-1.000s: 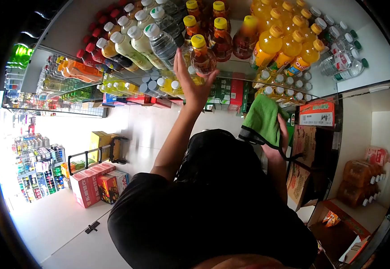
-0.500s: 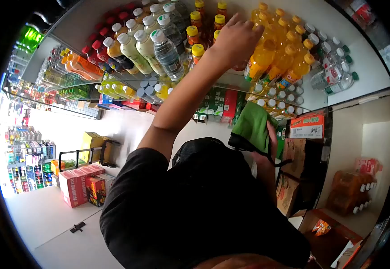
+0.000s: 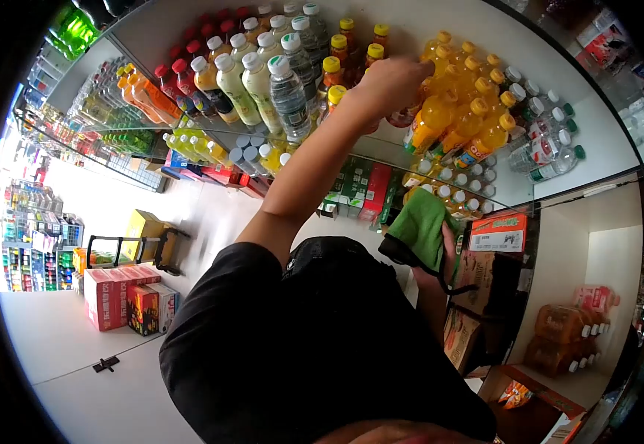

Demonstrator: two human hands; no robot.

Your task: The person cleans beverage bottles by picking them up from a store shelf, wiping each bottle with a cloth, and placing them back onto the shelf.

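My left hand (image 3: 394, 87) reaches over the upper shelf, its fingers curled at the left edge of a group of orange drink bottles (image 3: 461, 132). Its fingertips are partly hidden, so what they grip cannot be made out. Dark reddish bottles (image 3: 402, 117) show partly beneath this hand. Yellow-capped bottles (image 3: 331, 72) stand just left of it. Lower down, my right hand (image 3: 449, 248) is closed around a green cloth (image 3: 419, 226) with a black edge and a dangling dark strap. The cloth hides most of those fingers.
Clear water bottles (image 3: 291, 103) and pale green bottles (image 3: 260, 92) stand to the left; more clear bottles (image 3: 547, 152) lean at right. Below the glass shelf edge are smaller bottles (image 3: 455, 194) and cartons (image 3: 498, 233). A black-handled cart (image 3: 126, 240) and red boxes (image 3: 111, 296) are at left.
The view has shifted, so the shelf sits lower in the frame. My left hand's fingers, more spread before, are now curled at the orange bottles. My right hand still holds the cloth.
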